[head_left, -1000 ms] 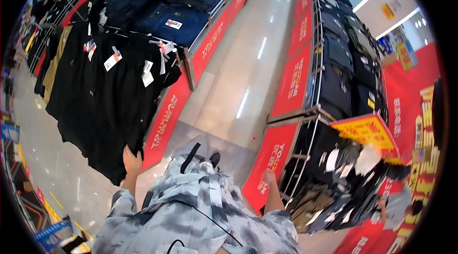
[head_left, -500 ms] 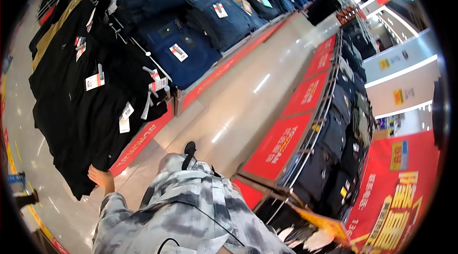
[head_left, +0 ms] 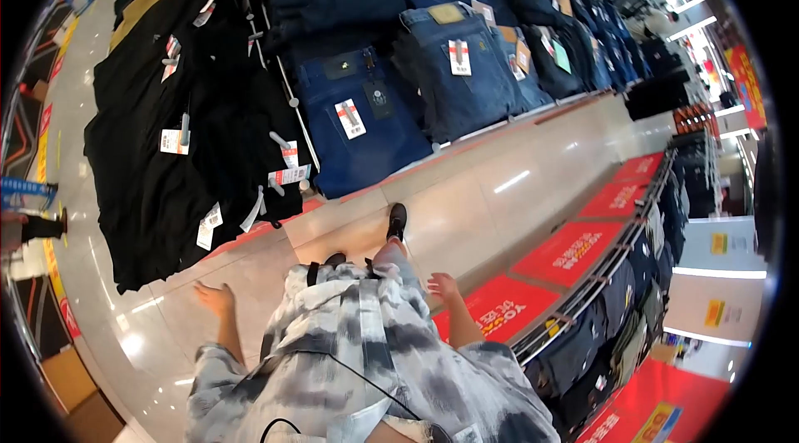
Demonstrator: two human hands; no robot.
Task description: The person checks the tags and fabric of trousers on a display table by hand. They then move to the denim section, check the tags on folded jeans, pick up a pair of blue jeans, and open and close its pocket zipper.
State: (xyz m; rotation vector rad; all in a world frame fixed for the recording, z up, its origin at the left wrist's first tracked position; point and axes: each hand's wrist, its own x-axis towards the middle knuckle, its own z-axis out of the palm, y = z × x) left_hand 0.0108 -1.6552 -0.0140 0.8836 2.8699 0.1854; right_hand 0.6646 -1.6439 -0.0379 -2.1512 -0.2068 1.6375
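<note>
My left hand (head_left: 215, 298) is over the floor with its fingers spread, holding nothing. Just beyond it hangs the near corner of a spread of black garments (head_left: 150, 201), a small gap away from the fingers. White and red price tags (head_left: 174, 141) lie on the dark cloth, several with grey security pins. My right hand (head_left: 443, 286) is raised at my right side, beside the red shelf panel (head_left: 499, 308). Its fingers are loosely apart and empty.
Folded blue jeans (head_left: 354, 122) with tags fill the display to the right of the black garments. A tiled aisle (head_left: 491, 176) runs ahead between two racks. Dark folded clothes (head_left: 583, 318) line the right rack. Cardboard boxes (head_left: 71, 372) stand at lower left.
My left hand has come off the black garments' edge and moved right. My right hand has come into view. I have stepped forward, and the view has turned left toward the jeans.
</note>
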